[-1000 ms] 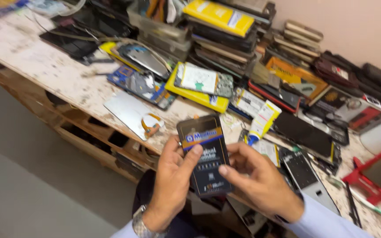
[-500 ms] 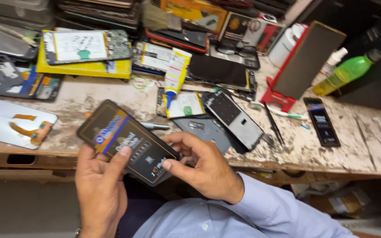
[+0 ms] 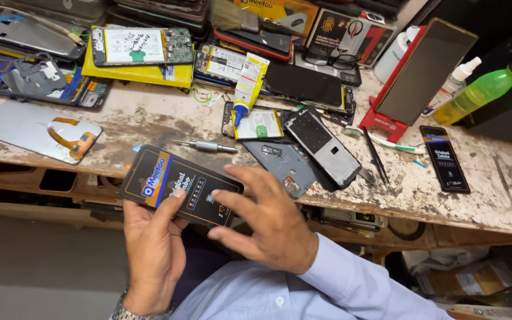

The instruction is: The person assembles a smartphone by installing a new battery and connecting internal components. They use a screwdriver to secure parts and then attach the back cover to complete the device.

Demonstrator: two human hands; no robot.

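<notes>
The left hand [image 3: 152, 255] grips a flat black packaged phone screen [image 3: 180, 185] from below, thumb across its face — held at the near edge of the worn workbench [image 3: 149, 121]. The right hand [image 3: 265, 222] rests its spread fingertips on the package's right end, clasping nothing. A small screwdriver [image 3: 205, 146] lies just beyond, on the bench.
</notes>
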